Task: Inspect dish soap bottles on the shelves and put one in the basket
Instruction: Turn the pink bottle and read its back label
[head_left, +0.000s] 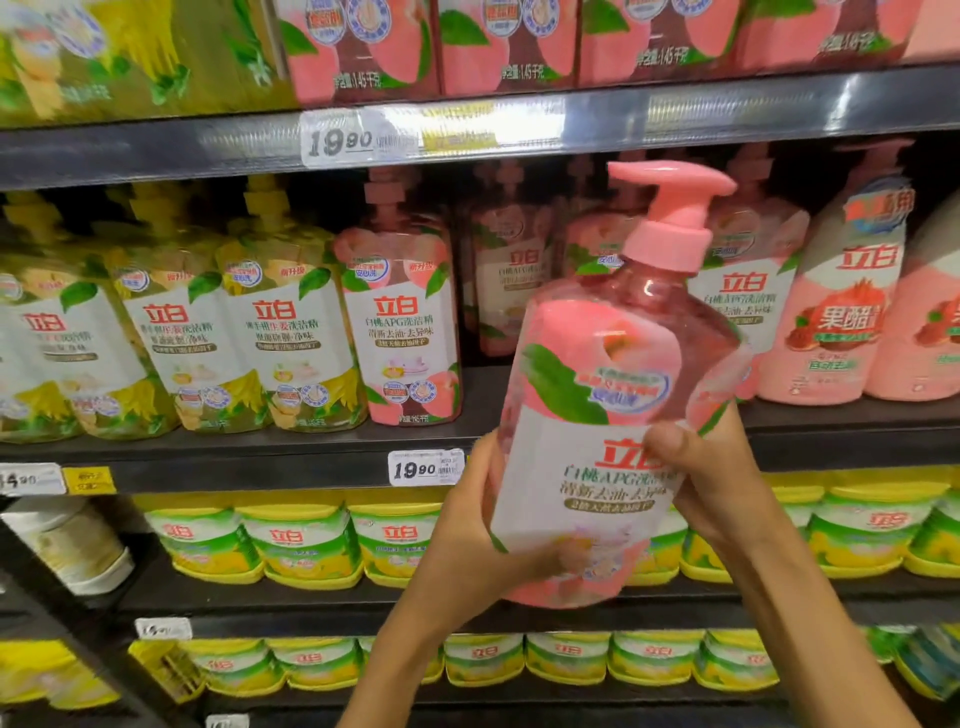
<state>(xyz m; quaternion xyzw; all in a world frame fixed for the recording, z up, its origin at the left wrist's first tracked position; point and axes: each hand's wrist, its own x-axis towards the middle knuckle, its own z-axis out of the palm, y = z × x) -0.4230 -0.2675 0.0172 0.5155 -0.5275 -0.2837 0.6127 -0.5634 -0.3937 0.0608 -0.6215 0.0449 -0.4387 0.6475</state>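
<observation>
Supermarket shelves (311, 470) behind; left hand (483, 525) and right hand (701, 478) grip pink pump bottle (597, 415) at centre right (inspection underway, basket unseen).

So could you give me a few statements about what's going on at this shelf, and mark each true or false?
1. Both hands hold the pink pump bottle. True.
2. The left hand rests empty on the shelf. False: it grips the bottle's lower side.
3. The bottle's pump top is pink. True.
4. The nearest price tag reads 9.90. False: it reads 19.90.
5. The right hand's thumb lies across the label. True.
</observation>
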